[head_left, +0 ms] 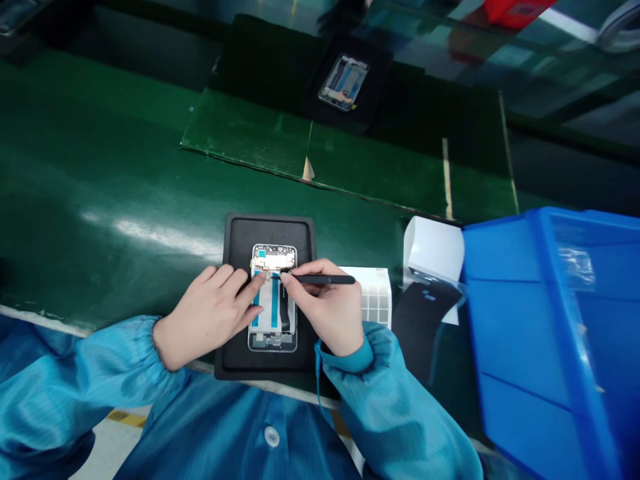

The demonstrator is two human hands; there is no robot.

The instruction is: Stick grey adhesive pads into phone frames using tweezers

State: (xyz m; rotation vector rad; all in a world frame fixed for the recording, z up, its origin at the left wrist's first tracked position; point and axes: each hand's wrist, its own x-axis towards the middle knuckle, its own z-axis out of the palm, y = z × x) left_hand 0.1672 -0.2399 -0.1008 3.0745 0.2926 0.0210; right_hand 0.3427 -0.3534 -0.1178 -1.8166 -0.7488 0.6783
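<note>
Blue bin [513, 320], near right; red object [515, 12], far right.

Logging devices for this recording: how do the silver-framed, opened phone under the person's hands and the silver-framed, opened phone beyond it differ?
The near phone has the left hand and right hand over it; no hand touches the far phone. The near phone lies nearly straight in view; the far phone is slanted. The near phone looks larger than the far phone. Both show exposed internals with blue strips.
</note>
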